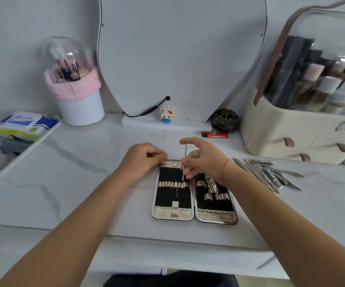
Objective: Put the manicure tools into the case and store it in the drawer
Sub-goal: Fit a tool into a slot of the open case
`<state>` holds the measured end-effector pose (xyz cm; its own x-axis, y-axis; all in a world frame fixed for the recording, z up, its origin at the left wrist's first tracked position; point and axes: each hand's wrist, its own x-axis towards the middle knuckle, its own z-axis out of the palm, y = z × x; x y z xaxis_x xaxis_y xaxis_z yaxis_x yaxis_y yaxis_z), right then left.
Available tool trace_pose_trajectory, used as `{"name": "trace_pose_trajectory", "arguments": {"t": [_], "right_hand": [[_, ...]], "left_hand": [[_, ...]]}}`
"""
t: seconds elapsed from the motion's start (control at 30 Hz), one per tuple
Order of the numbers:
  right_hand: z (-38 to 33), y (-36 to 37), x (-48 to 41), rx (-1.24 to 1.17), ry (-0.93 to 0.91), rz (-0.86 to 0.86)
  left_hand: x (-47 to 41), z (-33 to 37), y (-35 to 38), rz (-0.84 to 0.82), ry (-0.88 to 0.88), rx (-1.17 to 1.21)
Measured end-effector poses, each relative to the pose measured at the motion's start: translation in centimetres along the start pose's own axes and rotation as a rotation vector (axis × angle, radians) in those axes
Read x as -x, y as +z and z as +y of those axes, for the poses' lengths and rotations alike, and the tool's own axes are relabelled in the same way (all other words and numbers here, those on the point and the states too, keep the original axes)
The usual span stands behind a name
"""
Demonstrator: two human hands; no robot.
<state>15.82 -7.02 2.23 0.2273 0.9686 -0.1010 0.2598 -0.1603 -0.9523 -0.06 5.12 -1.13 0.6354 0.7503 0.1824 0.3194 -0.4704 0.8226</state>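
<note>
Head view: open manicure case (pixel 175 212) lies flat on the vanity. Right hand (pixel 204 160) pinches a thin metal pick (pixel 184 162), long axis twelve-to-six, its tip just above the loop strap (pixel 172 184). Left hand (pixel 144 158), fingers curled, sits at the case's eleven o'clock corner; its grip is unclear. Loose tools (pixel 264 172) lie piled at three o'clock, nearer the right hand.

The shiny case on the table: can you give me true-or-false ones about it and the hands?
1. The case lies open on the table. True.
2. The right hand pinches a thin metal tool. True.
3. Every tool is already inside the case. False: a pile of tools lies on the table, right of it.
4. The left hand holds the red lighter. False: the lighter lies near the mirror; the left hand grips the case's top edge.
</note>
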Motion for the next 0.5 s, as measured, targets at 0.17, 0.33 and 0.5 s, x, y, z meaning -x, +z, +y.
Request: {"name": "trace_pose_trajectory", "arguments": {"t": [0.17,0.33,0.5], "right_hand": [[0.67,0.59,-0.77,0.029,0.038,0.088],[0.81,0.93,-0.78,0.071,0.046,0.131],[0.71,0.98,-0.62,0.220,0.037,0.145]], "left_hand": [[-0.24,-0.25,0.09,-0.030,0.012,-0.011],[-0.36,-0.42,0.13,-0.032,-0.003,0.005],[-0.31,-0.38,0.12,-0.042,0.002,0.002]]}}
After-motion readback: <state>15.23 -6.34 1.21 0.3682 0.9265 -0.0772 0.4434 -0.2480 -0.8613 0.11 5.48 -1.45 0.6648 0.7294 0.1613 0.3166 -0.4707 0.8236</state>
